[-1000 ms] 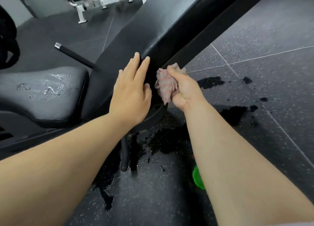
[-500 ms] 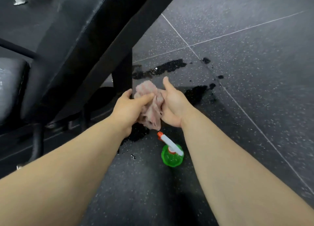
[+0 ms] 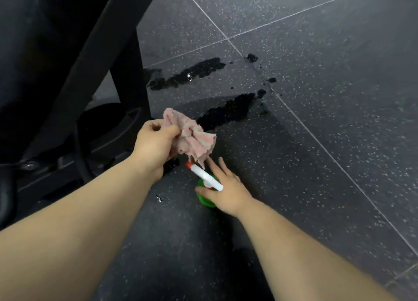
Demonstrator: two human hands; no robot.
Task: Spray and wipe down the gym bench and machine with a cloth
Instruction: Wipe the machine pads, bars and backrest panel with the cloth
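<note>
A crumpled pink cloth [image 3: 192, 137] hangs from my left hand [image 3: 156, 142], which grips it above the floor. Just below it stands a green spray bottle [image 3: 204, 199] with a white head and red nozzle [image 3: 204, 176]. My right hand [image 3: 226, 189] is at the bottle with fingers spread, the thumb against the green body and the fingers past the white head; no closed grip shows. The black bench back pad [image 3: 45, 40] and its slanted frame bar [image 3: 99, 45] fill the upper left.
Dark speckled rubber floor tiles [image 3: 316, 97] stretch to the right. Wet dark patches [image 3: 187, 74] lie on the floor beyond the cloth. The bench's upright post [image 3: 131, 79] and base parts [image 3: 67, 160] stand to the left.
The cloth passed from both hands to the left hand alone. My right hand dropped down to the spray bottle. The view tilted further toward the floor.
</note>
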